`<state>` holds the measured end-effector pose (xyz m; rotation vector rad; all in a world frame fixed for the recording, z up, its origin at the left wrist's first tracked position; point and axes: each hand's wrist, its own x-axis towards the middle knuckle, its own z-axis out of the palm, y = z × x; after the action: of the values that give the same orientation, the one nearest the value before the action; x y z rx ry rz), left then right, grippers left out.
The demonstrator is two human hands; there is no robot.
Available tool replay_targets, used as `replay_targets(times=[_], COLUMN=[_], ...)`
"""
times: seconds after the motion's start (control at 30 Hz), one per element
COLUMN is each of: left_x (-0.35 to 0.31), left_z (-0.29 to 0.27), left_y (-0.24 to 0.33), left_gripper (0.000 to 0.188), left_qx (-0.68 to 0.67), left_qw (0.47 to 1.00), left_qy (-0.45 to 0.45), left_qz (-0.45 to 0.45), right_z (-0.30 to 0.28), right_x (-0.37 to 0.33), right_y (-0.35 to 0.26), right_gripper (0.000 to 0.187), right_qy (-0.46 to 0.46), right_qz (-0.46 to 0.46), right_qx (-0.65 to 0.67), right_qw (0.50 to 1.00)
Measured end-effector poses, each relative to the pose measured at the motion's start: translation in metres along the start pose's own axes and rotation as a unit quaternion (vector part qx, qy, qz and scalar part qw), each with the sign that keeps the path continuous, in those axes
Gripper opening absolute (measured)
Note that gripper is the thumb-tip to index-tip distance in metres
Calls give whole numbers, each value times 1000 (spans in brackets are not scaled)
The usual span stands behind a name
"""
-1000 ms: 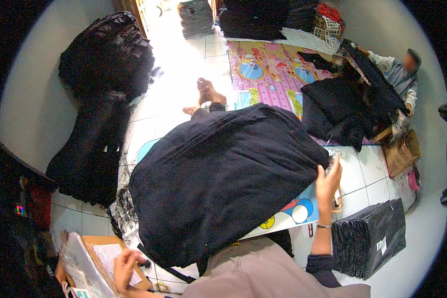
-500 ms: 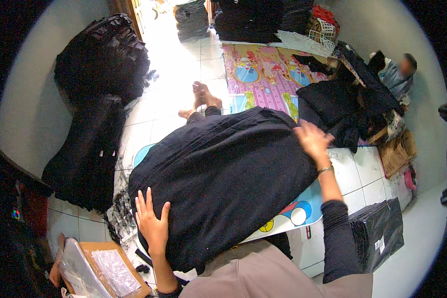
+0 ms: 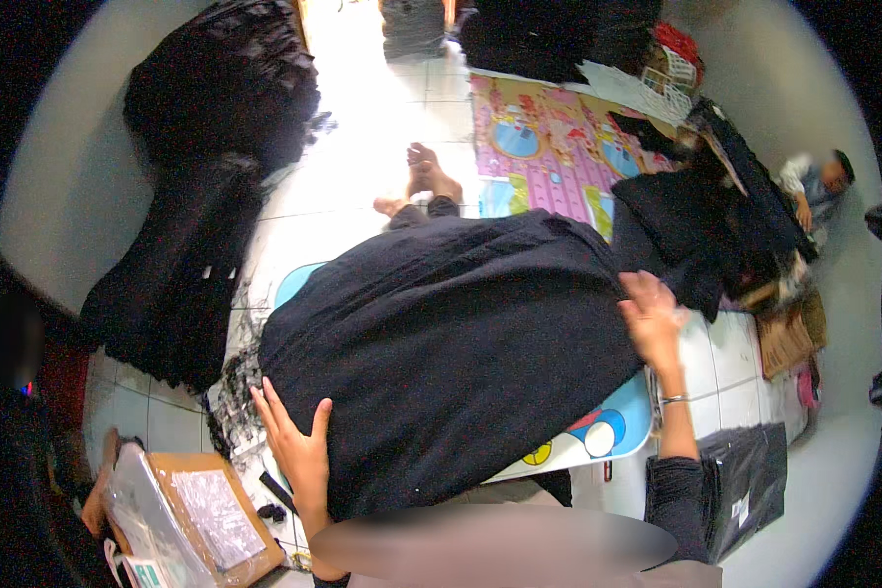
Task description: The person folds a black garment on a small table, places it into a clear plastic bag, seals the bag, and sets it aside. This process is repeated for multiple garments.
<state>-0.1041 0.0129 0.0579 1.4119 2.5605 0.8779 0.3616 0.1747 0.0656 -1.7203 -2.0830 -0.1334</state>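
Note:
A large piece of black cloth [image 3: 461,343] lies spread over a low table [image 3: 629,423] with a colourful cartoon print, covering most of its top. My left hand [image 3: 299,446] rests on the cloth's near left edge, fingers stretched and thumb apart. At the right edge of the cloth is my right hand [image 3: 650,318], slightly smeared by motion, its fingers extended and nothing seen in them. Whether the right fingertips press on the cloth is hard to make out. The table shows at its right corner and far left corner.
Heaps of black cloth [image 3: 216,88] stand at the left, with more black cloth [image 3: 676,225] at the right on a pink patterned mat [image 3: 549,147]. A cardboard box [image 3: 201,510] sits near left, a black plastic package [image 3: 745,480] near right. Another person [image 3: 818,191] is at far right.
My right hand has moved nearer to me along the cloth's right edge. My left hand stays at the left edge, and the view has shifted slightly.

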Motion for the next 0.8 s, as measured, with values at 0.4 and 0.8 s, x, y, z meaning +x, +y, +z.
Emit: replay_targets(times=[0.4,0.8], left_x=[-28,-27], left_z=[-30,-23], left_y=[-36,-31], left_gripper=[86,81], left_qx=[-194,-438], left_qw=[967,888], left_qy=[-82,-115], left_qz=[-145,-79], right_z=[34,40], right_x=[-8,-14], right_y=[-4,4], right_gripper=[65,60], right_qy=[-42,16], right_qz=[251,245], right_qx=[-18,-29], right_qw=[967,969])
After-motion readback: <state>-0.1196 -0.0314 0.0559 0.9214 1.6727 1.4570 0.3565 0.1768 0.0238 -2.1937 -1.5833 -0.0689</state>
